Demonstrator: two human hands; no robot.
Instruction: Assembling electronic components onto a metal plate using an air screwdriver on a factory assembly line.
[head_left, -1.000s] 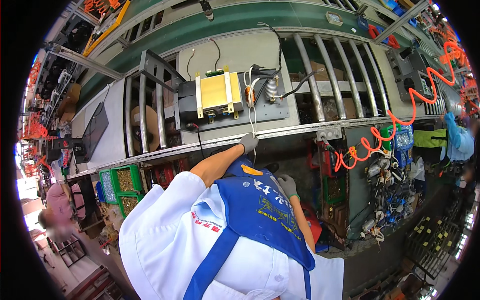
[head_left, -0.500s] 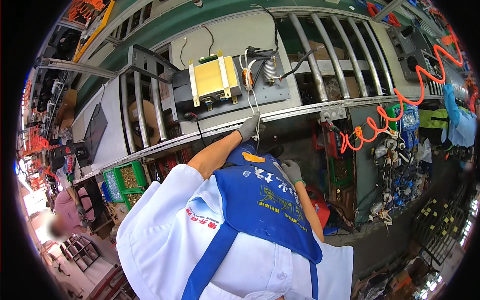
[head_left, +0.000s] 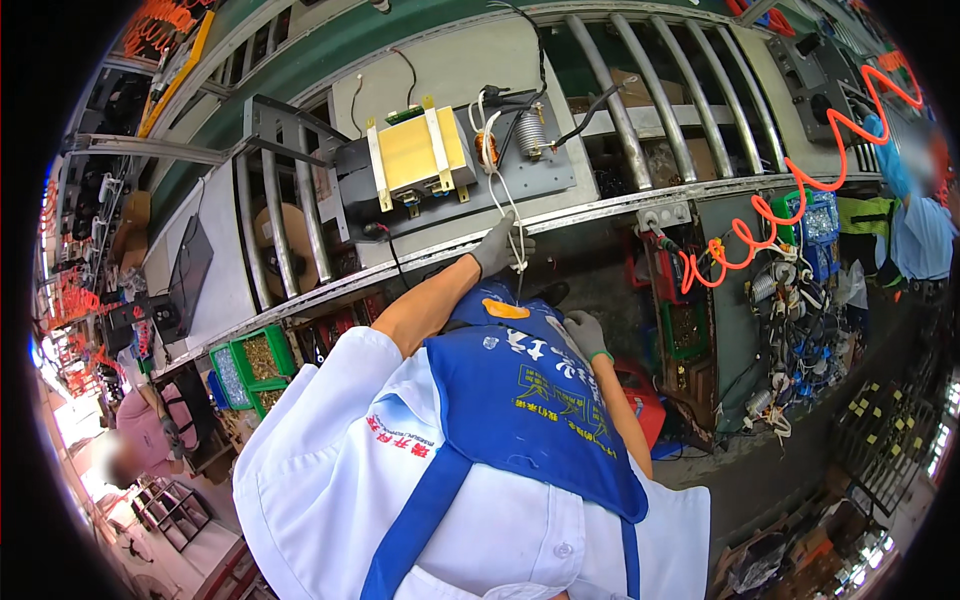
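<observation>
My left hand (head_left: 493, 249), in a grey glove, is closed around white wires (head_left: 518, 240) at the near edge of the workbench. The wires run up to a small copper-coloured coil (head_left: 486, 150) on a dark metal plate (head_left: 553, 178). Left of the coil sits a yellow-wrapped transformer (head_left: 421, 158) with pale metal straps. A grey ribbed cylinder (head_left: 531, 132) stands to the coil's right, with black cables around it. My right hand (head_left: 586, 337), also gloved, rests low beside my blue apron (head_left: 530, 400), its fingers loosely stretched and partly hidden.
Metal rollers (head_left: 612, 105) flank the board under the plate. A coiled orange air hose (head_left: 770, 225) hangs at the right, above bundled wired parts (head_left: 775, 330). Green bins (head_left: 262, 355) with small parts stand at the left. Another person's blue sleeve (head_left: 890, 165) shows far right.
My left hand has shifted slightly up and left along the white wires, still gripping them. My right hand has moved up a little beside the apron. The view has turned slightly.
</observation>
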